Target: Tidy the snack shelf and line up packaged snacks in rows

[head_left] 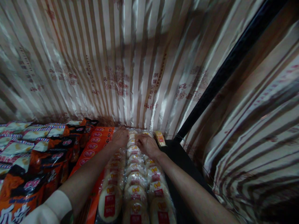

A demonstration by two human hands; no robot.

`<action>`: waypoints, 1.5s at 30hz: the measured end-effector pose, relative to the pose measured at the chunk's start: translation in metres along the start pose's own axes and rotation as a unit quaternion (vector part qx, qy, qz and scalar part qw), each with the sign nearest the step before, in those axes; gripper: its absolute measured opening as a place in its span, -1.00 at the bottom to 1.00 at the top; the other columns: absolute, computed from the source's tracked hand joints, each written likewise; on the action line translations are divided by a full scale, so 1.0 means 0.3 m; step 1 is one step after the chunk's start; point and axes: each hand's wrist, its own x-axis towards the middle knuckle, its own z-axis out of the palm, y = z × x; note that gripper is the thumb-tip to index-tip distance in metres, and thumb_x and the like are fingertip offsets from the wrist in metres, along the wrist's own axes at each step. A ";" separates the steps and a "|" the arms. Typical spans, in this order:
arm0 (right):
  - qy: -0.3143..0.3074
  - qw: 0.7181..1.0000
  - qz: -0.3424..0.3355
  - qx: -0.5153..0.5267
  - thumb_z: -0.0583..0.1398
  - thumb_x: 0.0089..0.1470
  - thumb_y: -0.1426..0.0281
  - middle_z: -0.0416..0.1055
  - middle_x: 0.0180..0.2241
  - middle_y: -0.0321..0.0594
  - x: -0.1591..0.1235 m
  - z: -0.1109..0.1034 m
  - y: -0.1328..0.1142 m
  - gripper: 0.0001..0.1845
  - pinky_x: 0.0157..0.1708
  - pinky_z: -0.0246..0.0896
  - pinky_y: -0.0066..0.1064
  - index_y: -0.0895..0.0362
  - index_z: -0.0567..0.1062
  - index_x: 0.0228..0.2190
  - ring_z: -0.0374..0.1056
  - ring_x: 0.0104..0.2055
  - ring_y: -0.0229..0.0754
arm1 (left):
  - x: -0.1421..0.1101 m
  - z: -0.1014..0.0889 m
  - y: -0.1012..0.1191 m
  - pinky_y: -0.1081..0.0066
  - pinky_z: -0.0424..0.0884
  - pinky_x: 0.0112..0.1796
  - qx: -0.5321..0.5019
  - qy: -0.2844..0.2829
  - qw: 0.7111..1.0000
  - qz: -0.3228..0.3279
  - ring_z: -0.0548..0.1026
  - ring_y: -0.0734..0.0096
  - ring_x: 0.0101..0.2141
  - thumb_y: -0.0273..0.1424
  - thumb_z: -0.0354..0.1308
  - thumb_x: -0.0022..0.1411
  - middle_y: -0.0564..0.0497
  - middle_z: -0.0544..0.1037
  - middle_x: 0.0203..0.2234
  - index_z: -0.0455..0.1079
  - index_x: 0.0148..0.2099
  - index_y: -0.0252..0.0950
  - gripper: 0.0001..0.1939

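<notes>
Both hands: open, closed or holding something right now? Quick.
Left hand: at the wrapped cakes' far end; open or closed, can't tell.
Right hand: fingers curled there too; whether it holds one, can't tell.

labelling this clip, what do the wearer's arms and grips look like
The left grip and right grip are human hands, with no gloves visible. A pale sleeve covers part of the left arm; the right arm shows no sleeve. No watch shows; it's too dim to tell about rings.
</notes>
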 end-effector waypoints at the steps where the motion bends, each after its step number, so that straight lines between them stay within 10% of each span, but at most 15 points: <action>1: 0.000 1.000 0.005 -0.005 0.12 0.10 0.46 0.44 -0.31 -0.20 0.000 0.001 -0.001 -0.88 -0.18 0.11 -0.44 0.12 0.48 -0.37 0.31 -0.18 -0.19 | -0.001 0.000 0.000 0.40 0.30 -0.10 0.000 0.001 1.000 0.001 0.41 0.33 -0.17 -0.53 0.06 0.14 -0.09 0.49 -0.28 0.46 -0.34 -0.33 -0.86; 32: 0.072 0.995 0.034 0.062 0.14 0.05 0.51 0.37 -0.32 -0.22 -0.021 0.038 0.010 -0.91 -0.25 0.16 -0.45 0.11 0.42 -0.37 0.29 -0.26 -0.23 | -0.056 -0.009 0.047 0.36 0.34 -0.15 0.090 -0.041 0.991 0.086 0.45 0.26 -0.19 -0.59 -0.04 0.17 -0.16 0.53 -0.31 0.45 -0.24 -0.38 -0.77; 45: 0.009 0.995 -0.088 0.047 0.13 0.12 0.45 0.47 -0.27 -0.21 -0.096 0.000 -0.001 -0.85 -0.10 0.19 -0.38 0.09 0.52 -0.37 0.35 -0.15 -0.19 | -0.058 0.016 0.044 0.34 0.36 -0.21 0.088 -0.036 0.993 0.073 0.49 0.25 -0.24 -0.57 -0.06 0.19 -0.17 0.54 -0.33 0.43 -0.23 -0.38 -0.76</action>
